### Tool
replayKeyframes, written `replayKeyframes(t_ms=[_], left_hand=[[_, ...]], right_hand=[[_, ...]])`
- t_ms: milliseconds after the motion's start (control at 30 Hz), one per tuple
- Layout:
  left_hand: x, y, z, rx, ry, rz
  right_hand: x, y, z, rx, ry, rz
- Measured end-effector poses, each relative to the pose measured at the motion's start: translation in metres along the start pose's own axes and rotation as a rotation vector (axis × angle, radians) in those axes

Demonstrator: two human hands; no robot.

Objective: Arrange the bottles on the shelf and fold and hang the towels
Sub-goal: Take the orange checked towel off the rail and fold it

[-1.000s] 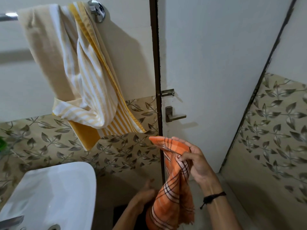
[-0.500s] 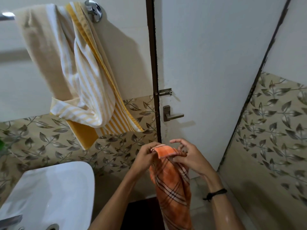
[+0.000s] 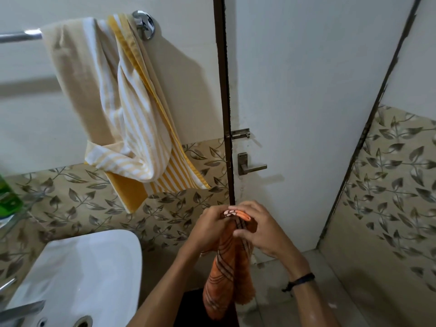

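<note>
Left hand [image 3: 211,228] and right hand [image 3: 258,228] both pinch top edge of orange checked towel [image 3: 227,277], right of sink [image 3: 77,277]; striped towel [image 3: 127,109] hangs above sink.

Just below the door handle [image 3: 250,164], the left hand [image 3: 210,228] and right hand [image 3: 262,228] pinch the top edge of an orange checked towel [image 3: 226,279], which hangs down between the forearms. Up and left of the handle, a yellow striped towel [image 3: 132,109] is draped, bunched, over the rail [image 3: 18,36]. The white sink [image 3: 82,274] sits down to its left.
</note>
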State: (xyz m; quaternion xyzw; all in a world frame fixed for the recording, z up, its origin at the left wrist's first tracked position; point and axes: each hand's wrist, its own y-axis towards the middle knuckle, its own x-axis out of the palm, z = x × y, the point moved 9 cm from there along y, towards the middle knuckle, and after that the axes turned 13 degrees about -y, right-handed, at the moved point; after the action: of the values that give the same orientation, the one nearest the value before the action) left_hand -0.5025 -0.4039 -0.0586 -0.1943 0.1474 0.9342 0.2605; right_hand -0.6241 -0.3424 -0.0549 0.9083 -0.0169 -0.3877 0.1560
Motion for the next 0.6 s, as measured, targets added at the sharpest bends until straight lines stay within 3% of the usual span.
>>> replayKeyframes(t_ms=[100,233,333,467,600], left_hand=[[-0.007,-0.004,-0.002,-0.024,-0.008,-0.006],[-0.010,-0.016,-0.018,-0.109,-0.094,-0.143],[-0.027,-0.032,-0.058,-0.215,0.063,-0.167],[-0.048,-0.042,-0.085,-0.326,0.050,-0.075],[-0.066,-0.040,-0.083,-0.336,0.045,0.087]], right_hand=[[-0.013,0.004,0.000,0.062,0.066,0.265],[-0.029,0.000,0.006,0.210,0.085,0.372],[-0.049,-0.006,0.003,0.230,0.061,0.450],[-0.062,-0.007,0.005,0.269,-0.045,0.494],[-0.076,-0.019,0.011,0.398,-0.176,0.652]])
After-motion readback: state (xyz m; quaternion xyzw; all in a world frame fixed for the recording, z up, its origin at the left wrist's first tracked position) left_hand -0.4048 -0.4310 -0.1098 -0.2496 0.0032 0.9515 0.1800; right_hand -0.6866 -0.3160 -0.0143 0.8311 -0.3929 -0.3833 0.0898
